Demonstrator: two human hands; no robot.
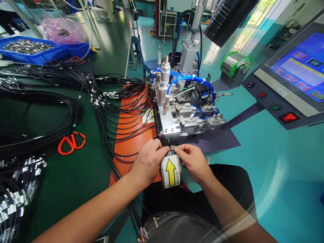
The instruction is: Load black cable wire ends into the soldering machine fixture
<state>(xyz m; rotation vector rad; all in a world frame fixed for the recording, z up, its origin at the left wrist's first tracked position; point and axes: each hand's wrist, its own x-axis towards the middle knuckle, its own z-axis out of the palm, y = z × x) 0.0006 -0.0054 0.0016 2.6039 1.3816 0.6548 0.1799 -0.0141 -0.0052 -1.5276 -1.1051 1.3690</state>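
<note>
At the near end of a soldering-type machine (pixel 169 125) both hands meet over a roller with a yellow arrow label (pixel 171 171). My left hand (pixel 149 160) is closed, thumb and finger pinched, and a black cable (pixel 128 155) runs in under it from the left. My right hand (pixel 193 160) pinches at the same spot, thumb against forefinger. Between the fingertips shows a tiny pale and metallic piece, perhaps wire ends, too small to make out. Several black cables lie across the orange plate (pixel 135 135) beside my left hand, their far ends at the machine's edge.
Red-handled scissors (pixel 72 143) and thick cable bundles (pixel 63 108) lie on the green table. Blue trays (pixel 32 54) hold small metal parts. A control screen (pixel 301 67) stands right, near a solder wire spool (pixel 235 64). Stripped cable ends (pixel 143 233) hang by my lap.
</note>
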